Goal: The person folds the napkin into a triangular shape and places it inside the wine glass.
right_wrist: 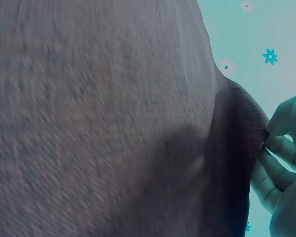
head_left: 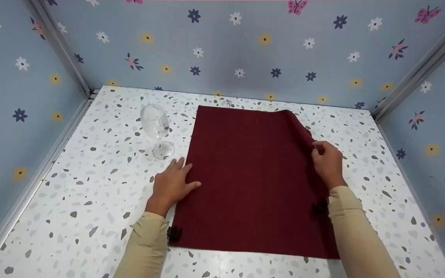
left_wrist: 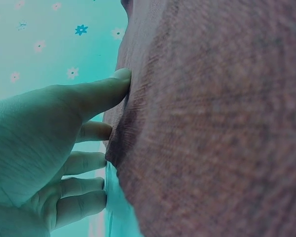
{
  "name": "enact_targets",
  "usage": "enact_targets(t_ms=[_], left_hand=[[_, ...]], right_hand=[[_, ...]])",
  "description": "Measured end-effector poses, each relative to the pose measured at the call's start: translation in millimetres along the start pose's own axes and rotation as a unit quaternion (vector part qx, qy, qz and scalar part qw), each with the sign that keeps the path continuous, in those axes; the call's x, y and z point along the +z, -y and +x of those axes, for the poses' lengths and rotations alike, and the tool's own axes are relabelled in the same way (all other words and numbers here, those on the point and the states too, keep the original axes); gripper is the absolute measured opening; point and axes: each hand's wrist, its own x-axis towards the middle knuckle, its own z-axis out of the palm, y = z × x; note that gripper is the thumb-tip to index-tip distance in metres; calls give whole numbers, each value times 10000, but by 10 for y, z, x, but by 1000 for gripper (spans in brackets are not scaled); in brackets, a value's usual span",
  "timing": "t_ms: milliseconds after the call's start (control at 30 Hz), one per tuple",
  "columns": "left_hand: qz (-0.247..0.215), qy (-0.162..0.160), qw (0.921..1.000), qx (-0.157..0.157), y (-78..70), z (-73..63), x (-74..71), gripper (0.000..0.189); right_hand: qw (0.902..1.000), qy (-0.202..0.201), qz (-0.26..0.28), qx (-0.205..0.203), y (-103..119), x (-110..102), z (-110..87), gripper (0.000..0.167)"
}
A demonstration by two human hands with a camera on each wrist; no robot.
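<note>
at right of the frame, right hand (head_left: 327,164) pinches red cloth (head_left: 249,177) edge; left of centre, left hand (head_left: 171,184), fingers extended, touches it.

Bright, even light fills the head view, with a soft dim patch on the wall (head_left: 242,50) at upper centre! The cloth (head_left: 245,181) darkens beneath its raised edge, right of middle. Over to both wrist views: heavy teal cast, grainy weave blurring, and right wrist's lower middle sinks into smudgy shadow.
</note>
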Motion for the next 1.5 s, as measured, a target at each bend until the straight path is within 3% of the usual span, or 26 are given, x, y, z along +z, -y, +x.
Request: enact_targets(t_ms=[467,767,1133,1500], left_hand=[[-277,-130,9994,-145,95,-115,-3,69],[-199,-211,9995,-96,104,-106,-44,68],[-147,-125,9998,-104,153,-87,-82,67],[-196,-132,9997,-8,-5,-11,18,66]], right_hand=[[9997,101,147,-185,214,123,-55,26],[9996,261,74,3,274,152,-136,33],[9984,-219,492,-176,362,189,-222,28],[9967,-264,730,252,324,53,-281,19]])
